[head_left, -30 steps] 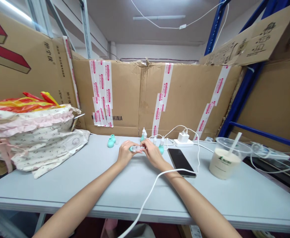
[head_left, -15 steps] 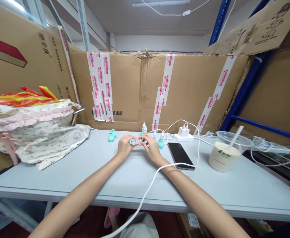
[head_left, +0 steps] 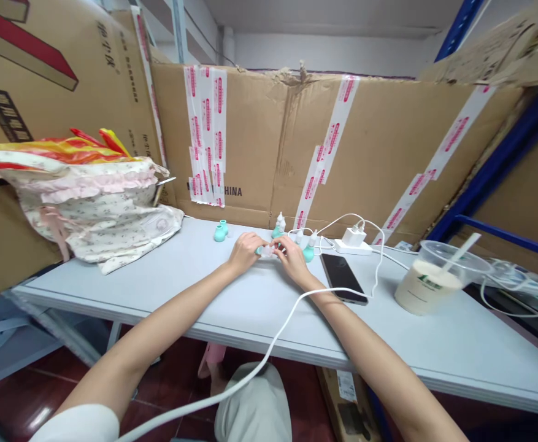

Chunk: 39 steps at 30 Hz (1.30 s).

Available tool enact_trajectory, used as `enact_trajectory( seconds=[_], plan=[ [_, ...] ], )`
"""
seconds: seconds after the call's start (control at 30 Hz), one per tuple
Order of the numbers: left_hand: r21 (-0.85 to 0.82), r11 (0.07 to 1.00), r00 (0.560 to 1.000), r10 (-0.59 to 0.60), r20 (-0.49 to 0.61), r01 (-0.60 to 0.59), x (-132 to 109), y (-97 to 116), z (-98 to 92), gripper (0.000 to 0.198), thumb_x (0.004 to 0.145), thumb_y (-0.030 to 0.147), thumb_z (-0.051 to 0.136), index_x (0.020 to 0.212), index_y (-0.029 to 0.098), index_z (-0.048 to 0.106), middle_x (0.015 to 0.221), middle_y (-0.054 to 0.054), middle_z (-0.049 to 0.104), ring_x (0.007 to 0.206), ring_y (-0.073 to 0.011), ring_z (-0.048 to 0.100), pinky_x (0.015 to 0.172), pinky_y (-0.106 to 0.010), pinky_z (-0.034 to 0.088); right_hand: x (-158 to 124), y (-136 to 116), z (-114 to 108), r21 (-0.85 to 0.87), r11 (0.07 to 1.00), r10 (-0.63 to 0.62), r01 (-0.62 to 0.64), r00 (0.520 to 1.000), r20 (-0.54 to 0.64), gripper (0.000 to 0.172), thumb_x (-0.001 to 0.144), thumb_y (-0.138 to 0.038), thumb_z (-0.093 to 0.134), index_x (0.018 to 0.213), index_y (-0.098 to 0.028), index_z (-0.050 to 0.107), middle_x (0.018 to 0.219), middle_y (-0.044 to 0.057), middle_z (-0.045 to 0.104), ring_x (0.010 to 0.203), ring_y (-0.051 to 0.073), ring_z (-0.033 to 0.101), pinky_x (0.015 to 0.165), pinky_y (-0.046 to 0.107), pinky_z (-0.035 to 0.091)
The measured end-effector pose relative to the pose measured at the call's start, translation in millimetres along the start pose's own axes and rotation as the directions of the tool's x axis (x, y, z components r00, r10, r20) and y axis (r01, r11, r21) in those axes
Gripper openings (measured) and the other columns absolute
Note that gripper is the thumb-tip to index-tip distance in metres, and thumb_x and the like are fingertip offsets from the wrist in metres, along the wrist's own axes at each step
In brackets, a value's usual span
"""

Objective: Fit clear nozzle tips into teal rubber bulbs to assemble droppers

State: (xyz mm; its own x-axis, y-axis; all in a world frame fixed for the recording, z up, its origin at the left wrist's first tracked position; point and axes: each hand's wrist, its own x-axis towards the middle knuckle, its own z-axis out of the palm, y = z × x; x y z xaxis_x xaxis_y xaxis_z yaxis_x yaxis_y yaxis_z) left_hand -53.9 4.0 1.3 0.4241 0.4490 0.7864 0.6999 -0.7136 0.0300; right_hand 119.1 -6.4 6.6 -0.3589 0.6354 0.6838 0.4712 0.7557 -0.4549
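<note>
- I should keep both wrists resting low on the worktop (head_left: pixel 195 279) and turn the small bottle (head_left: pixel 265 250) gently, so its teal end stays lined up.
- My left hand (head_left: pixel 245 248) and right hand (head_left: pixel 291 258) both pinch it; it lies sideways between my fingers (head_left: pixel 281 244), just above the worktop.

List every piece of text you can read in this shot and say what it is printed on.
"HINA" on the back cardboard wall, its start hidden behind tape strips.
Chinese characters on the left cardboard box: not legible to me.
Pink print on the tape strips: too small.
Green logo on the drink cup: blurred.
Print on the overhead cardboard: blurred.
</note>
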Motion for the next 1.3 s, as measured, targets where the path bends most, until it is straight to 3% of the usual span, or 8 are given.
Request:
enact_trajectory(
  seconds=[0.27,0.5,0.8,0.97,1.07,1.3],
  plan=[
    [0.032,0.999,0.999,0.039,-0.008,-0.039,-1,-2,2.9,0.01,0.08,0.022,0.054,0.081,0.018,0.063,0.076,-0.002,0.065,0.077,-0.0153,0.054,0.071,-0.029,0.035,6,11,0,0.236,0.96,0.159,-0.152,0.987,-0.013,0.01,0.071,-0.026,0.06,0.073,-0.017,0.064,0.072,0.002,0.058,0.059,0.012,0.051,0.057,0.024,0.041],
    [0.027,0.999,0.999,0.025,0.032,-0.026,-3,0,2.8,0.011,0.08,0.023,0.054,0.083,0.017,0.063,0.077,-0.003,0.065,0.077,-0.0154,0.053,0.071,-0.029,0.034,5,11,3,0.4,0.857,0.338,-0.325,0.94,0.039,0.025,0.062,-0.039,0.066,0.068,-0.014,0.065,0.071,0.005,0.062,0.053,0.01,0.049,0.05,0.024,0.042],
    [0.036,0.999,0.994,-0.039,0.107,0.035,-7,-3,7.1,0.015,0.082,0.026,0.052,0.085,0.017,0.063,0.08,-0.005,0.065,0.081,-0.0163,0.054,0.072,-0.03,0.034,4,19,8,0.346,0.888,0.287,-0.302,0.953,0.096,0.019,0.065,-0.032,0.061,0.075,-0.015,0.062,0.077,0.004,0.062,0.052,0.01,0.052,0.053,0.024,0.043],
    [0.023,1.0,0.976,0.014,0.219,-0.019,-9,-4,10.2,0.017,0.079,0.031,0.056,0.084,0.017,0.063,0.08,-0.004,0.065,0.081,-0.0165,0.054,0.072,-0.03,0.034,-1,26,11,0.226,0.94,0.236,-0.256,0.965,0.11,0.009,0.062,-0.023,0.059,0.067,-0.016,0.06,0.064,0.0,0.06,0.05,0.01,0.051,0.054,0.023,0.04],
    [0.014,0.999,0.968,0.026,0.251,-0.03,-8,-3,10.1,0.017,0.079,0.032,0.056,0.084,0.016,0.063,0.079,-0.004,0.065,0.08,-0.0165,0.054,0.071,-0.03,0.035,-3,27,12,0.242,0.914,0.304,-0.325,0.945,0.122,0.01,0.061,-0.024,0.059,0.066,-0.016,0.06,0.058,-0.001,0.059,0.046,0.011,0.051,0.051,0.023,0.04],
    [-0.02,1.0,0.979,-0.01,0.204,0.015,-5,-4,9.6,0.018,0.079,0.034,0.056,0.082,0.017,0.064,0.079,-0.004,0.066,0.08,-0.0168,0.055,0.073,-0.03,0.036,0,30,12,0.395,0.803,0.418,-0.446,0.894,0.161,0.022,0.056,-0.033,0.065,0.068,-0.014,0.062,0.056,0.001,0.06,0.044,0.01,0.05,0.046,0.022,0.039]
  ],
)
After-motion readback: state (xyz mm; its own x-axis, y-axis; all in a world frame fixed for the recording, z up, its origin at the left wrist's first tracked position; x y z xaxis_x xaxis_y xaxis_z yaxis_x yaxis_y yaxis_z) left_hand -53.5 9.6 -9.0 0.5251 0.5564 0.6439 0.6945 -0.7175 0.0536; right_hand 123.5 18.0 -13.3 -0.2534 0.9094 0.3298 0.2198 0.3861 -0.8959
